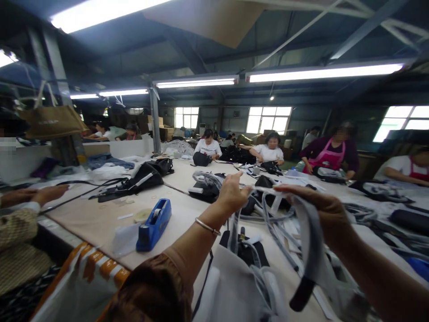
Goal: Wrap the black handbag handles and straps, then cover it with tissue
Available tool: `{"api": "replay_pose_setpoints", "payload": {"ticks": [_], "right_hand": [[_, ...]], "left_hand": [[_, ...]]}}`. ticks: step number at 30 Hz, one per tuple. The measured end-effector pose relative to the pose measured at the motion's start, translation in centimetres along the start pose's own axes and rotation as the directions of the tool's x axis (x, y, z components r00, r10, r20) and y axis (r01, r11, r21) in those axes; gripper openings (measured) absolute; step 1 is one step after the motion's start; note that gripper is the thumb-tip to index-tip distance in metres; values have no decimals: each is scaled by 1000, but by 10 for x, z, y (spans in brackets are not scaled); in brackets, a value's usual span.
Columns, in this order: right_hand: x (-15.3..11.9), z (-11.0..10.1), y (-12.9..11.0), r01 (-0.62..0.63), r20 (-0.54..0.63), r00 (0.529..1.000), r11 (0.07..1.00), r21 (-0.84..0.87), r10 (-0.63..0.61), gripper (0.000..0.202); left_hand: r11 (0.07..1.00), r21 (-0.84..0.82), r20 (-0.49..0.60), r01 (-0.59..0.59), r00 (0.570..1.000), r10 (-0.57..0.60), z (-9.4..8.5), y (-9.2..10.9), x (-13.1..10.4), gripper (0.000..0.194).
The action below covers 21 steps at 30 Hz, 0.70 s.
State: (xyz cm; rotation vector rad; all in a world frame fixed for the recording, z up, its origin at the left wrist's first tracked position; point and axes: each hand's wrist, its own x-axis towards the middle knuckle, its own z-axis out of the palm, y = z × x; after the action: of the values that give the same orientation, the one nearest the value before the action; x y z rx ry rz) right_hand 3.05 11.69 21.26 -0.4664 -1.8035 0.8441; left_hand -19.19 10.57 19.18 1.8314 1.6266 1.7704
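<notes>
My left hand (233, 193), with a bracelet on its wrist, is closed on one end of a pale strap near the middle of the view. To its right, my right hand (315, 203) holds the same strap, and a grey strap (310, 232) with a black end hangs down from it. The short stretch between both hands looks taut. Below them, more grey-edged straps (279, 237) and a black fabric piece (259, 252) lie on the table.
A blue tape dispenser (154, 226) stands left of my left arm. Black bags (144, 179) lie farther back on the table (184, 214). Another person's hands (50, 194) are at the far left. Several people sit or stand across the table.
</notes>
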Motion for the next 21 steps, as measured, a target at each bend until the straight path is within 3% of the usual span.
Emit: {"api": "replay_pose_setpoints", "payload": {"ticks": [2, 3, 4, 5, 7, 8, 9, 10, 12, 14, 15, 17, 19, 21], "right_hand": [[-10, 12, 25, 4, 35, 999, 999, -47, -2, 28], [-14, 19, 37, 4, 49, 999, 998, -62, -1, 28], [-18, 25, 48, 7, 59, 998, 997, -72, -2, 28], [-20, 32, 58, 11, 75, 997, 996, -85, -4, 28], [-22, 43, 72, 28, 122, 992, 992, -119, -14, 29], [-22, 48, 77, 45, 154, 988, 990, -135, -24, 29], [-22, 51, 81, 59, 180, 983, 986, -153, -31, 30], [-22, 54, 84, 63, 188, 982, 983, -173, -30, 33], [-27, 58, 86, 4, 122, 992, 977, -214, 22, 42], [-38, 59, 84, -168, 38, 983, 963, -209, 180, 50], [-47, 60, 81, -275, 52, 956, 946, -170, 287, 52], [-65, 63, 71, -462, 196, 863, 884, -66, 466, 57], [-79, 69, 60, -557, 360, 780, 830, 30, 511, 61], [-85, 75, 49, -590, 400, 764, 799, 116, 506, 56]], "left_hand": [[986, -87, -57, 140, 988, -145, 0, -4, -24, 38], [969, -133, -23, 206, 977, -211, 1, -4, -38, 38], [937, -201, 81, 284, 959, -273, 2, -3, -53, 44], [842, -327, 276, 429, 895, -349, 4, -1, -67, 54], [567, -442, 649, 695, 684, -334, 10, 4, -92, 68], [424, -453, 753, 784, 591, -289, 13, 7, -101, 70], [320, -465, 793, 825, 549, -264, 16, 9, -106, 67], [255, -494, 787, 831, 553, -275, 18, 10, -110, 62], [225, -591, 680, 774, 629, -377, 19, 9, -109, 49], [291, -663, 526, 689, 706, -475, 14, 2, -104, 40], [338, -681, 452, 650, 736, -504, 11, -2, -102, 38], [421, -704, 321, 572, 785, -530, 6, -9, -99, 35], [467, -706, 257, 531, 808, -530, 6, -10, -101, 32], [469, -693, 290, 547, 807, -514, 9, -4, -104, 29]]}}
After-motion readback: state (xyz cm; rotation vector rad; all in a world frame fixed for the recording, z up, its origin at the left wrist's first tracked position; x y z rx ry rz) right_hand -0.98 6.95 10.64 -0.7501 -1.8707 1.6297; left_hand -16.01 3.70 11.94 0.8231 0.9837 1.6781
